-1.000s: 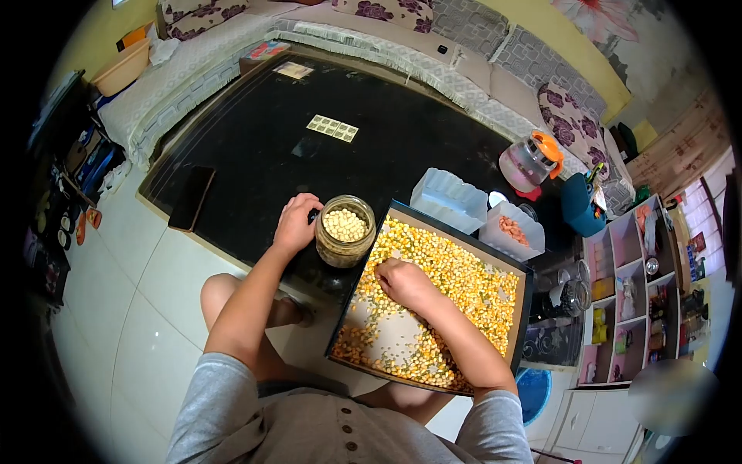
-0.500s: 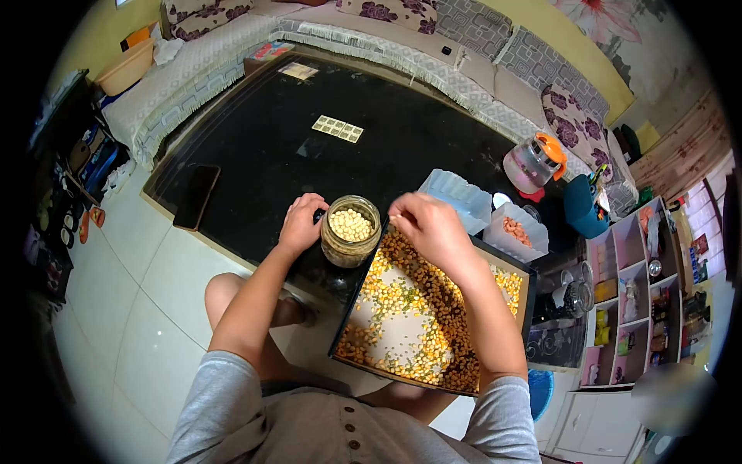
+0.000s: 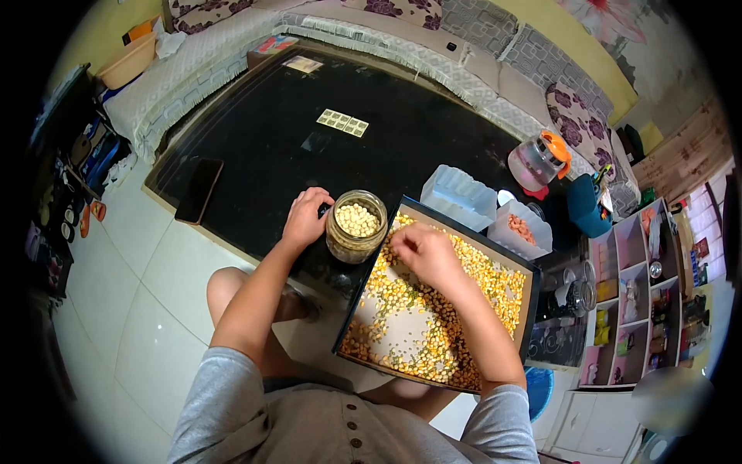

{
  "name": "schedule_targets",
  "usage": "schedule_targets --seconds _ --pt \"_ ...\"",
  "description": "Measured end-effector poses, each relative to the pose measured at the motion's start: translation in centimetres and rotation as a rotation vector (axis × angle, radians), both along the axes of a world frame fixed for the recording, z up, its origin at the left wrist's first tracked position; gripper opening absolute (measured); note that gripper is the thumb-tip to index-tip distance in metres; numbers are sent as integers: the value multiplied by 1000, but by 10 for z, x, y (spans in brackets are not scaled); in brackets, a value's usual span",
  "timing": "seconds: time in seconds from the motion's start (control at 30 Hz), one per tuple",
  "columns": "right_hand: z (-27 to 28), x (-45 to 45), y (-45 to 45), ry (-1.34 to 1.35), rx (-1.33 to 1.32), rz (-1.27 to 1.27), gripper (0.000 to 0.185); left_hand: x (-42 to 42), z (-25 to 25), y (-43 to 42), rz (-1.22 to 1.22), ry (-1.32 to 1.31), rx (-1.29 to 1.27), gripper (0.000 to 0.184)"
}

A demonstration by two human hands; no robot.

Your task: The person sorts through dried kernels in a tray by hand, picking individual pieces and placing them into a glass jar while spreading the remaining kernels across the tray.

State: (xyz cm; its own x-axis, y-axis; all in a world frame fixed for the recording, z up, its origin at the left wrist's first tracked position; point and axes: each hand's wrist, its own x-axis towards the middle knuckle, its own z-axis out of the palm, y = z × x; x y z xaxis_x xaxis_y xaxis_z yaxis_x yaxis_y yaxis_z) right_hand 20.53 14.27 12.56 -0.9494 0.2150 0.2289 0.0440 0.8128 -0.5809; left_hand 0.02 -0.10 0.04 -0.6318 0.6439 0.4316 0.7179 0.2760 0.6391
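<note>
My left hand (image 3: 307,220) rests at the left side of a glass jar (image 3: 354,249), its fingertips at the glass and a dark gap between thumb and forefinger. Pale round beans (image 3: 357,220), like soybeans, fill the jar almost to its mouth. Inside a dark-edged shallow box (image 3: 533,309) lie yellow corn kernels (image 3: 495,282) mixed with small green beans. Over the box's upper left part is my right hand (image 3: 427,254), thumb and fingers pinched together just at the kernels. Whatever sits between those fingertips is too small to make out.
Behind the box stand a clear plastic container (image 3: 459,199) and another with pinkish pieces (image 3: 519,229). An orange-lidded pitcher (image 3: 539,162) and a blue holder (image 3: 589,205) are to the right. A phone (image 3: 199,192) lies at the black table's left edge.
My right hand has moved down from the box's upper edge, beside the jar, to the kernels inside. My left hand stays by the jar. The view has shifted slightly.
</note>
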Motion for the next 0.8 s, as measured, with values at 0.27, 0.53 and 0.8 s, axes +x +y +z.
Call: schedule_targets --seconds 0.27,0.53,0.8 --pt "-63 22 -13 -171 76 120 12 1 2 0 0 1 5 14" --pt "-57 23 -4 -168 39 -4 7 1 3 0 3 15 1 13" --pt "-76 12 -12 -89 69 90 10 0 3 0 -1 13 -1 13"
